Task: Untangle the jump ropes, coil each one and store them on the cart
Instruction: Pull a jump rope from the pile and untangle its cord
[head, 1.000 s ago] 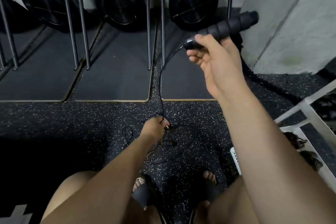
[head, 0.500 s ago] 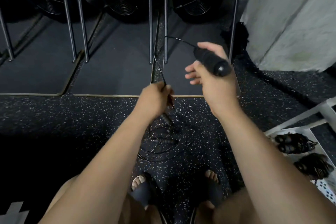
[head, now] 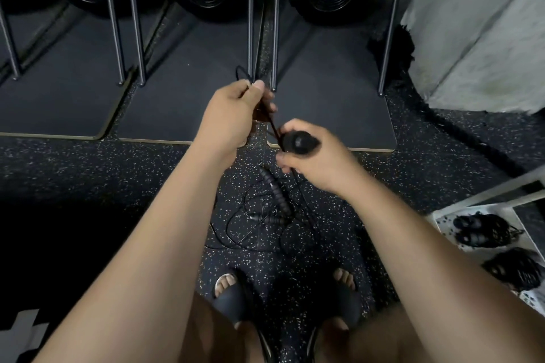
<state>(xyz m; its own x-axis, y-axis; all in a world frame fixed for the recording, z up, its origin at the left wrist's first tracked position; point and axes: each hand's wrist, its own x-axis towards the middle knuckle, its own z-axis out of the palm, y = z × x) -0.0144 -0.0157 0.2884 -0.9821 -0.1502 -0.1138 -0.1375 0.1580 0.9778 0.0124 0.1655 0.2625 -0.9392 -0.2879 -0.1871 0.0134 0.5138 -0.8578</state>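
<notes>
The left hand has come up from the floor, where it was a second ago. The right hand has dropped from its high reach, so the two now work close together above the pile.

The left hand's fingers are curled, with the thumb pressed down on top, pinching the thin black cord. A small loop of cord sticks out beyond the thumb. This looks like a loop being gathered, with the pinch keeping the cord from slipping.

The cord runs down and right to the black handle, which the right hand wraps in a full fist, butt end toward the camera. The fist probably acts as the anchor for the coil.

Below the hands, the tangle of further cords and ribbed handles lies on the speckled floor ahead of the feet, so sorting is unfinished.

At the right edge stands the white cart, with coiled ropes already on its shelf.
</notes>
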